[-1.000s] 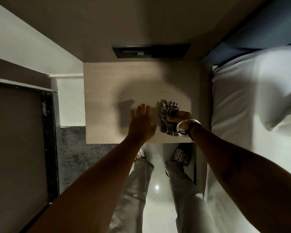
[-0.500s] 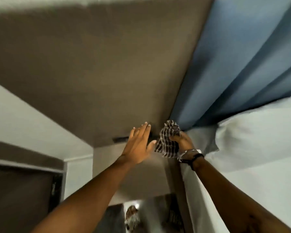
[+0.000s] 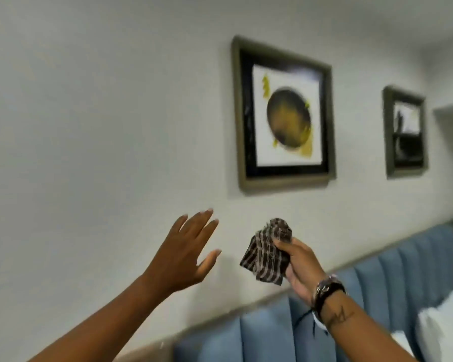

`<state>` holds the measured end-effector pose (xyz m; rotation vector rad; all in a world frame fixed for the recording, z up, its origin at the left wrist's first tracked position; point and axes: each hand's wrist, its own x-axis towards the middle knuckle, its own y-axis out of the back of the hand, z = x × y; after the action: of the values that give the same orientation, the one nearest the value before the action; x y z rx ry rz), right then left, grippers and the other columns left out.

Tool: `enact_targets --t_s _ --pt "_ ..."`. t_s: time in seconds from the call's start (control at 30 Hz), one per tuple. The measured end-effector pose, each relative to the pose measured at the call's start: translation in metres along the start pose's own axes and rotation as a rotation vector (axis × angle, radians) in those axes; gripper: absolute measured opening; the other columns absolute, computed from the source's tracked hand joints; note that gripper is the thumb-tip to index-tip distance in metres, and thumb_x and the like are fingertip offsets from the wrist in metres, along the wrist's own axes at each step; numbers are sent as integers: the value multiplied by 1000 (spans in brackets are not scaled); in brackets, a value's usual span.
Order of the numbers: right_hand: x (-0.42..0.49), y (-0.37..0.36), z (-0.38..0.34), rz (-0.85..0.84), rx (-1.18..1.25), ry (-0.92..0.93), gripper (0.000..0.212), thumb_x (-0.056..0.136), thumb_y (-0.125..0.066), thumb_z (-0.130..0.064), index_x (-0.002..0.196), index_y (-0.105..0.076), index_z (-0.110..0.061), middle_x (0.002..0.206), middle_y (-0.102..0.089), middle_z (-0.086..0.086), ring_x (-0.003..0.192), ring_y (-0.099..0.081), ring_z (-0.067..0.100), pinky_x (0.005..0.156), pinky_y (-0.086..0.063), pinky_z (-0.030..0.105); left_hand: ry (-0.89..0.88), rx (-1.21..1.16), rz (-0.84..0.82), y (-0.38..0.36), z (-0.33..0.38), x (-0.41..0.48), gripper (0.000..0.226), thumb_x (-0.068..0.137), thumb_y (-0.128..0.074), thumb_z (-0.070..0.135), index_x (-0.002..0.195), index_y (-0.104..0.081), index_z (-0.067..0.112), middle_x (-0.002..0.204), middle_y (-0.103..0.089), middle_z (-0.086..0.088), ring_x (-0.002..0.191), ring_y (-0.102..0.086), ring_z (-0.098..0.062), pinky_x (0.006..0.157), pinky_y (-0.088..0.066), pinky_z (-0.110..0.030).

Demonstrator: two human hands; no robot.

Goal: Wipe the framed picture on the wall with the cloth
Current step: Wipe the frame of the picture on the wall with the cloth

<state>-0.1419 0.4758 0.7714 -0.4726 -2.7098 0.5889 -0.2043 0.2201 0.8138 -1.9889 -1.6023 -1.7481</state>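
A framed picture [image 3: 283,114] hangs on the pale wall, upper middle: dull green-grey frame, black mat, a dark round shape on white. Below it my right hand [image 3: 300,267] is shut on a crumpled dark cloth [image 3: 268,250] with pale stripes, held in the air well short of the frame. My left hand [image 3: 186,250] is raised to the left of the cloth, fingers spread, palm toward the wall, holding nothing. Neither hand touches the picture. A watch sits on my right wrist.
A second, smaller framed picture [image 3: 406,131] hangs further right on the same wall. A blue padded headboard [image 3: 270,333] runs along the bottom under the pictures. A white pillow [image 3: 445,327] lies at the lower right.
My view swung up from the bedside table to the wall. Both hands rose from the tabletop; the right one lifted the cloth off the table toward the picture.
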Motion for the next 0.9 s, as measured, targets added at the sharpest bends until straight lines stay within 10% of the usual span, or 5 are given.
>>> enact_targets --t_s 0.2,0.4,0.53,0.7,0.9 --pt "70 -25 -141 184 137 201 31 93 -54 -5 123 -60 -1 116 -69 22 98 -68 35 84 -56 45 -79 347 10 46 -28 130 64 89 -43 54 138 -50 13 150 -45 -12 136 -45 -29 114 -32 -49" --pt "136 -60 -201 305 -136 461 42 89 -42 -5 129 -52 -13 117 -61 14 100 -61 35 86 -53 44 116 498 -118 60 -45 234 76 94 -23 58 154 -9 13 164 -3 -14 151 -1 -30 120 2 -52" --pt "178 -91 -222 219 -231 567 21 93 -41 -9 111 -48 -17 85 -49 5 70 -47 22 64 -39 31 119 691 -158 69 -60 292 72 95 -33 45 152 -12 7 162 -11 -17 150 -6 -32 120 -3 -54" --pt "220 -133 -221 147 -714 805 30 92 -42 -12 121 -52 -12 107 -65 17 100 -62 36 92 -49 43 79 736 -158 60 -67 351 67 96 -27 38 153 -9 8 163 -9 -15 151 -3 -29 121 -1 -52" --pt "258 -153 -203 149 -1076 1100 60 92 -42 -29 150 -34 -22 162 -31 1 154 -16 20 126 -3 50 64 764 -203 42 -94 381 70 96 -23 42 153 2 10 164 4 -13 151 6 -26 121 4 -48"
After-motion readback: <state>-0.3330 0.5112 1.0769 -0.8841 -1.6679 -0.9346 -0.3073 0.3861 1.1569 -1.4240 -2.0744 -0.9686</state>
